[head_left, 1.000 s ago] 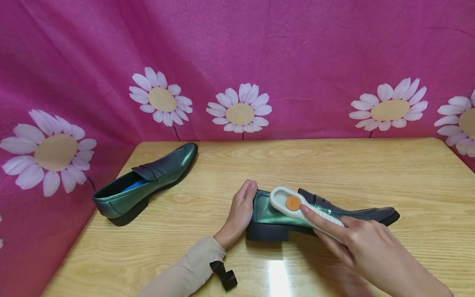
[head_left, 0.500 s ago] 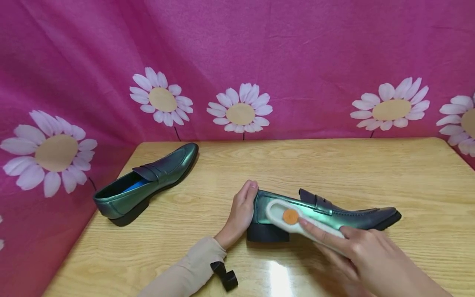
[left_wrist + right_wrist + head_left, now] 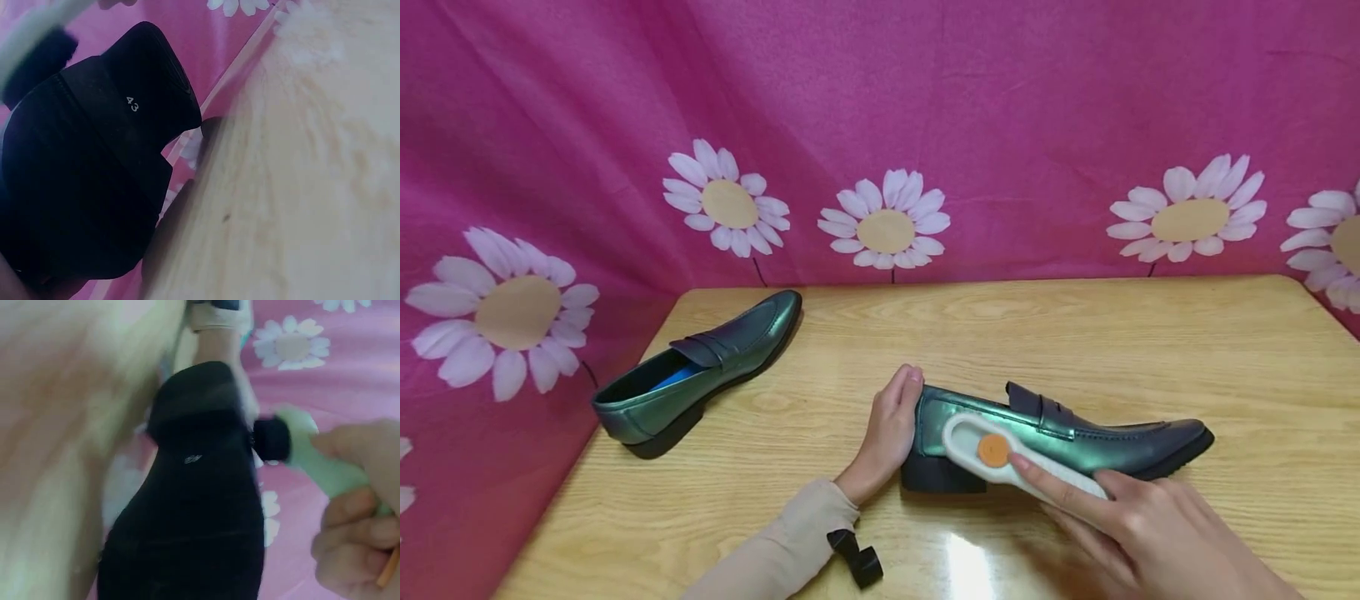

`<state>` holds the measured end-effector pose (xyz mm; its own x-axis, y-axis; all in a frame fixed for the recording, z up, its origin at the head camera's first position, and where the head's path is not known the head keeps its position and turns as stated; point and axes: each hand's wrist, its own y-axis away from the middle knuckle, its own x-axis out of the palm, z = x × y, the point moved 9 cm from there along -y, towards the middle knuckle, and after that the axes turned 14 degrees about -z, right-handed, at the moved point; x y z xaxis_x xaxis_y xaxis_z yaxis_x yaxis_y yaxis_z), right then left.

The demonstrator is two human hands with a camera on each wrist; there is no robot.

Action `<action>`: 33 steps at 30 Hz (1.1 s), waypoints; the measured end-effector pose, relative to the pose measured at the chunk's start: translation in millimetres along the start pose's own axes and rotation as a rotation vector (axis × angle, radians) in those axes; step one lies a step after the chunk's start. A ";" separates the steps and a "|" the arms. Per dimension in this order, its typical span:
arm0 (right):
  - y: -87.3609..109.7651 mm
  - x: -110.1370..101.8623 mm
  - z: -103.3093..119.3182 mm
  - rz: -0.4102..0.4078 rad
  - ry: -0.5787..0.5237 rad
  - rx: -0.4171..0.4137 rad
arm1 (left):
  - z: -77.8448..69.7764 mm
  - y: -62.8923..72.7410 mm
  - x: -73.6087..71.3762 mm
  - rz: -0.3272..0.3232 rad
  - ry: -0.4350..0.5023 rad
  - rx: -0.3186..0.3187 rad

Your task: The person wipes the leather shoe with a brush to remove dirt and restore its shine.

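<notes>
Head view, table: a wood-grain table (image 3: 880, 329) is filling the middle and lower frame, a bright glare shining at lower centre.
Backdrop: magenta cloth (image 3: 1000, 100) printed with white daisies (image 3: 886, 231) is hanging across the top and down the left side.
Resting shoe: a dark green loafer (image 3: 707, 377) is sitting upright at left of the frame, its opening showing a blue insole (image 3: 676, 377).
Held shoe: a matching loafer (image 3: 1067, 447) is lying right of centre, toe pointing right; its interior is hiding from view. The left wrist view is showing a 43 (image 3: 132, 104) beneath it.
Left hand: the left hand (image 3: 886, 429) is gripping that shoe's heel end.
Sleeve: a beige sleeve (image 3: 797, 533) is covering that forearm, a black strap (image 3: 855, 558) dangling beside it.
Right hand: the right hand (image 3: 1157, 533) is grasping a pale brush (image 3: 970, 450), one finger reaching its orange disc (image 3: 995, 450).
Bristles: dark bristles (image 3: 272, 439) are touching the held shoe's side.
</notes>
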<state>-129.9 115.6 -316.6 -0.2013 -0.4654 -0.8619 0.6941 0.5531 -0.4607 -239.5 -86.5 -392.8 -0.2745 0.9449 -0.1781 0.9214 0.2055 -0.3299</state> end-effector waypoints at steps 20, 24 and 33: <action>18.8 9.8 -10.5 0.041 -0.073 0.054 | 3.7 -0.8 2.6 0.018 -0.023 -0.022; 19.6 2.0 -21.6 -0.030 0.071 0.186 | 4.3 -1.9 3.3 0.026 -0.007 -0.031; 22.0 -2.4 -21.6 -0.053 0.095 0.149 | 3.3 -0.7 2.3 0.027 0.008 -0.044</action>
<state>-129.1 143.8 -329.2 -0.2999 -0.4196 -0.8567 0.7743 0.4176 -0.4756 -241.7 -85.3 -396.0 -0.2472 0.9522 -0.1793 0.9398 0.1906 -0.2837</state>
